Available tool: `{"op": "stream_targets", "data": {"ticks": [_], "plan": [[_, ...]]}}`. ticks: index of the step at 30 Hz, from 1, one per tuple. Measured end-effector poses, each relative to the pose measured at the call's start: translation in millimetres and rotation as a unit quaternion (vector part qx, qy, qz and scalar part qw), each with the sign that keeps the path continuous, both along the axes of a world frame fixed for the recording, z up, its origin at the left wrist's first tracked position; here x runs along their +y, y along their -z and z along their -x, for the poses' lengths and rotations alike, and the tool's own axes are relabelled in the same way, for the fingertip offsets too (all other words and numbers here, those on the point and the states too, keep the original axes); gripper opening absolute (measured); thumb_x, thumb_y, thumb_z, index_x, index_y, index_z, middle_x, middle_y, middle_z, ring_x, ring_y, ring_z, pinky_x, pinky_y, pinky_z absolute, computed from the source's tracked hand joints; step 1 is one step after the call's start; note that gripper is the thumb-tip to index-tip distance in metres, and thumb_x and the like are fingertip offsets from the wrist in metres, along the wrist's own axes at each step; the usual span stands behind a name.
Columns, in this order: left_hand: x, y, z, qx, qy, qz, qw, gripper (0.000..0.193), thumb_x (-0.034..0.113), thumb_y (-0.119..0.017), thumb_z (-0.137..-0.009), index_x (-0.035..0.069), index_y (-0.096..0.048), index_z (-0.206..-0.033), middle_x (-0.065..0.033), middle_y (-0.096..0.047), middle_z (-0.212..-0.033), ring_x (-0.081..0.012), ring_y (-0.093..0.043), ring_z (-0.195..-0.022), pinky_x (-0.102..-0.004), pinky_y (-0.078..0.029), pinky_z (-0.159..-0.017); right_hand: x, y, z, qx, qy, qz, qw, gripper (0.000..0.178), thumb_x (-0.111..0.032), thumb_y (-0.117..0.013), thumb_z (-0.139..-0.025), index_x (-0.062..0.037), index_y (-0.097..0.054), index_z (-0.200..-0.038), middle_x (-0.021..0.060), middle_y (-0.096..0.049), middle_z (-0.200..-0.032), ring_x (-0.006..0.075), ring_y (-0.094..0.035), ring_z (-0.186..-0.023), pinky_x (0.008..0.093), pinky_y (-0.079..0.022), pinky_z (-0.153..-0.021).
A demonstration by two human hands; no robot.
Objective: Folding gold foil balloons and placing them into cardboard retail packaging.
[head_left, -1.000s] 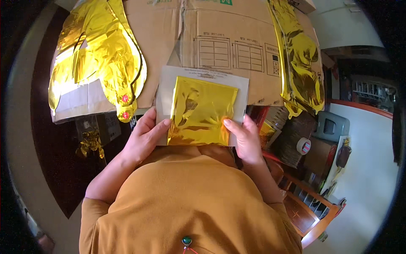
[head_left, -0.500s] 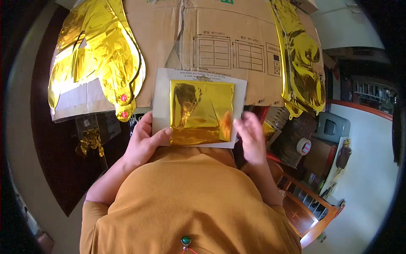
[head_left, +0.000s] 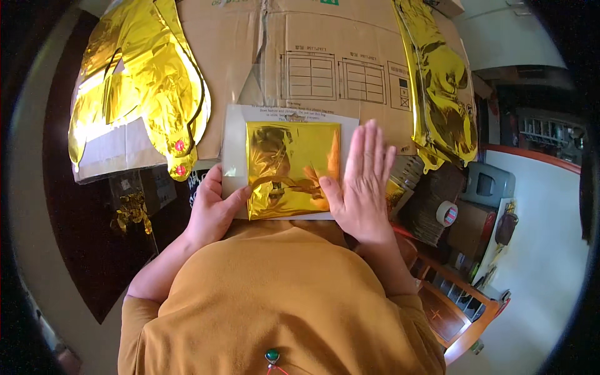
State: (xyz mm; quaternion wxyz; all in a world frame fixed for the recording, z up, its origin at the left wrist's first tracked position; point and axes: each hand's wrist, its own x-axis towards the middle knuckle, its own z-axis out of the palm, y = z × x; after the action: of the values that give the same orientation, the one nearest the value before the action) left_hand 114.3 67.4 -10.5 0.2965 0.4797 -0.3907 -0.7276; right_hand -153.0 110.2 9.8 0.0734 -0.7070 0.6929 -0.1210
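A folded gold foil sheet [head_left: 290,156] lies flat on a white card in a clear plastic bag [head_left: 235,150], close in front of my body. My left hand [head_left: 214,211] grips the packet by its lower left edge, thumb on top and the other fingers mostly behind. On the opposite side, my right hand [head_left: 364,194] is stretched flat, fingers extended upward along the right edge. Its thumb reaches over the foil's lower right part. The foil reflects the right hand.
A large cardboard sheet [head_left: 250,81] spreads beyond the packet. Flat gold foil balloons lie on it, one at the left [head_left: 150,75] and one at the right [head_left: 440,87]. To the right are a tape roll [head_left: 446,214], a grey plastic stool [head_left: 490,184] and a wooden chair [head_left: 440,315].
My right hand has gone from curled beside the packet to flat and stretched along its right edge, thumb over the foil. The left hand keeps its grip.
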Motion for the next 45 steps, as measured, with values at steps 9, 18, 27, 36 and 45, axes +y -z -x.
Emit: {"op": "stream_targets", "data": {"ticks": [9, 18, 27, 36, 45], "plan": [[-0.7, 1.4, 5.7, 0.029, -0.004, -0.005, 1.0, 0.044, 0.0, -0.066, -0.093, 0.0, -0.049, -0.133, -0.0074, -0.063, -0.125, -0.0126, -0.058, -0.112, -0.0293, -0.047, -0.1, 16.4, -3.4, 18.7, -0.205, 0.049, 0.129, 0.969, 0.053, -0.025, -0.054, -0.099, 0.0039, -0.046, -0.143, 0.024, -0.043, -0.15, 0.0401, -0.042, -0.136, 0.0507, -0.033, -0.114], [-27.8, -16.1, -9.3, 0.06, 0.096, -0.142, 0.983, 0.036, 0.022, -0.064, -0.096, 0.0, -0.06, -0.124, -0.005, -0.068, -0.11, -0.0116, -0.063, -0.1, -0.0289, -0.05, -0.089, 4.3, 29.9, 17.6, -0.753, 0.232, -0.105, 0.607, 0.029, -0.026, -0.06, -0.102, -0.0018, -0.067, -0.116, 0.0039, -0.07, -0.109, 0.0104, -0.064, -0.098, 0.0271, -0.048, -0.088], [-0.7, -26.2, -22.5, -0.017, 0.031, -0.007, 0.999, 0.026, 0.024, -0.058, -0.104, 0.005, -0.066, -0.119, 0.0035, -0.068, -0.099, -0.0025, -0.058, -0.086, -0.0228, -0.048, -0.078, 50.5, 14.5, -21.1, -0.705, 0.252, -0.116, 0.653, 0.019, -0.023, -0.063, -0.101, -0.0051, -0.064, -0.109, -0.0024, -0.066, -0.098, 0.0069, -0.059, -0.09, 0.0244, -0.047, -0.084], [10.6, -19.4, -33.1, 0.065, 0.04, -0.017, 0.997, 0.036, 0.015, -0.057, -0.104, 0.0, -0.053, -0.136, -0.0064, -0.065, -0.126, -0.0115, -0.061, -0.112, -0.0295, -0.049, -0.097, 53.7, 7.6, -20.0, -0.735, 0.236, -0.156, 0.616, 0.017, -0.021, -0.063, -0.101, -0.0041, -0.064, -0.105, -0.0007, -0.067, -0.098, 0.0086, -0.06, -0.091, 0.0252, -0.047, -0.083], [15.3, -34.5, -27.7, 0.071, 0.054, -0.03, 0.996, 0.086, 0.001, -0.065, -0.095, 0.004, -0.009, -0.16, -0.0147, -0.052, -0.143, -0.0186, -0.052, -0.13, -0.035, -0.041, -0.109, 60.3, 0.0, -4.1, -0.748, 0.114, -0.201, 0.622, 0.07, -0.003, -0.065, -0.09, 0.0033, -0.03, -0.15, 0.015, -0.051, -0.143, 0.0211, -0.048, -0.133, 0.0356, -0.035, -0.113]]}}
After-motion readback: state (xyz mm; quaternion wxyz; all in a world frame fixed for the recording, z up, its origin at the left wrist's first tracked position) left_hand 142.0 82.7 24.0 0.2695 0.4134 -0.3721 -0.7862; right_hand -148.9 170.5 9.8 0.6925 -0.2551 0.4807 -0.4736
